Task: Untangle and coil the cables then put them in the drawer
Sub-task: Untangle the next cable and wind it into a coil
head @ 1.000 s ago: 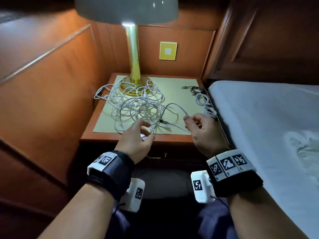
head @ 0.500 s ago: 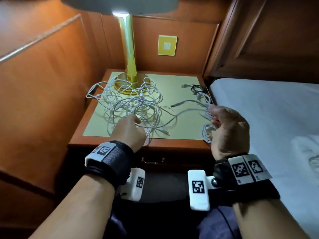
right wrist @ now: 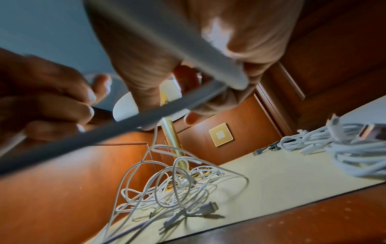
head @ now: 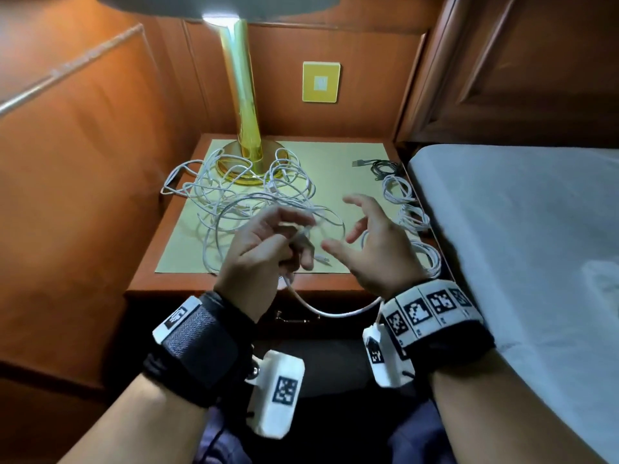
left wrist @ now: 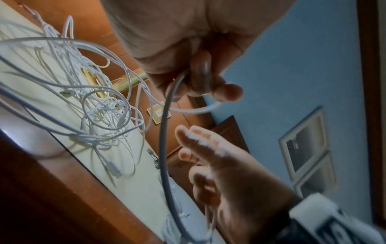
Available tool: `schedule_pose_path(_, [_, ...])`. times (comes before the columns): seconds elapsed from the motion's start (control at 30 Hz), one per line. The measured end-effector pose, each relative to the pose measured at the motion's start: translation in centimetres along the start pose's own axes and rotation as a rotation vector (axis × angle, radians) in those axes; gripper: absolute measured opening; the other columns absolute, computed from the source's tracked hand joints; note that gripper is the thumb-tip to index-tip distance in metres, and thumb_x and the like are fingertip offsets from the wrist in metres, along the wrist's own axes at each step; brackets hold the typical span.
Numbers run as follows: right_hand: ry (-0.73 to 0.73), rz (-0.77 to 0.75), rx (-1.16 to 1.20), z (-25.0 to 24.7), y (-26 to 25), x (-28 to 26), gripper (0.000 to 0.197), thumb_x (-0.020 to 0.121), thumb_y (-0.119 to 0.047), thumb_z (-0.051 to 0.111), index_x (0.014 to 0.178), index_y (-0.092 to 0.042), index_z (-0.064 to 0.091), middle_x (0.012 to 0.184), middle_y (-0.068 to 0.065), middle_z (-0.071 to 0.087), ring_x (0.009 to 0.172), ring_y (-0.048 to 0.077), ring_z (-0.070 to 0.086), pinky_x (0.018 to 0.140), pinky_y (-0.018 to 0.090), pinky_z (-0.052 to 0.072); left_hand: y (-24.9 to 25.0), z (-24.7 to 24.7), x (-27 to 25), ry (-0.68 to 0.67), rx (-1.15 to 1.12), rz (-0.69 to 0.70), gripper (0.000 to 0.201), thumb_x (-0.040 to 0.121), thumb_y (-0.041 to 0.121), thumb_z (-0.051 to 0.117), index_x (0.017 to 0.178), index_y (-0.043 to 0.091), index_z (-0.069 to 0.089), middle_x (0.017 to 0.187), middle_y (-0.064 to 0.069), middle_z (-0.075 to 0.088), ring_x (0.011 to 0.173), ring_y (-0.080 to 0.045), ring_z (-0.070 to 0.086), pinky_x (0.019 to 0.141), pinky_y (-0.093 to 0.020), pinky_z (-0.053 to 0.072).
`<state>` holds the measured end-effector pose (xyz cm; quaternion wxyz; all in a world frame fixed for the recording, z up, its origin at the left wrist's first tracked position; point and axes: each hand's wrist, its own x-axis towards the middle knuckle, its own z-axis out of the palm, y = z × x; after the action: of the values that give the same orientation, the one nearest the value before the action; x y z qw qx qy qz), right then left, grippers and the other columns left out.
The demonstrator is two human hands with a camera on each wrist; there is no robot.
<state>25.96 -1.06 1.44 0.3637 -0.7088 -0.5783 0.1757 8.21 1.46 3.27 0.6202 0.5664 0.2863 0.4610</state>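
Observation:
A tangle of white cables (head: pixel 241 195) (right wrist: pixel 167 189) lies on the nightstand around the lamp base. My left hand (head: pixel 294 236) (left wrist: pixel 198 85) is raised over the front of the tangle and pinches one white cable (head: pixel 328 311) (left wrist: pixel 163 132). That cable sags in a loop before the drawer front (head: pixel 291 318) and runs to my right wrist. My right hand (head: pixel 351 222) (left wrist: pixel 208 156) hovers just right of the left with fingers spread; the cable crosses its palm in the right wrist view. The drawer is closed.
Coiled white cables (head: pixel 402 195) (right wrist: pixel 344 145) and a black cable (head: pixel 382 167) lie along the nightstand's right edge, another white bundle (head: pixel 430 257) at the front right. The brass lamp (head: pixel 246 128) stands at the back. A bed (head: pixel 519 229) borders the right, wood panelling the left.
My right hand left the cable bundle at the nightstand's right edge and came left, fingers spread. My left hand rose from the tangle, pinching a cable.

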Motion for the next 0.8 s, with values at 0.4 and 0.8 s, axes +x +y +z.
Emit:
schedule_pose_path(0.4, [-0.067, 0.052, 0.233, 2.9, 0.0, 1.7, 0.033, 0.103, -0.038, 0.049, 0.127, -0.024, 0.066, 0.094, -0.005, 0.073, 0.094, 0.009, 0.068, 0.089, 0.031, 0.052, -0.2, -1.7, -1.6, -0.094, 0.185, -0.086, 0.03, 0.062, -0.003, 0.038, 0.074, -0.003, 0.066, 0.051, -0.018, 0.047, 0.046, -0.022, 0.045, 0.051, -0.027, 0.032])
schedule_pose_path(0.8, [0.211, -0.11, 0.575, 1.3, -1.1, 2.2, 0.052, 0.099, -0.046, 0.042, 0.144, -0.022, 0.049, 0.124, -0.019, 0.063, 0.076, -0.007, 0.045, 0.078, 0.024, 0.041, -1.4, -3.1, 0.8, 0.157, 0.138, -0.327, 0.026, 0.095, -0.006, 0.032, 0.104, 0.002, 0.055, 0.082, -0.014, 0.061, 0.054, -0.022, 0.052, 0.045, -0.024, 0.04])
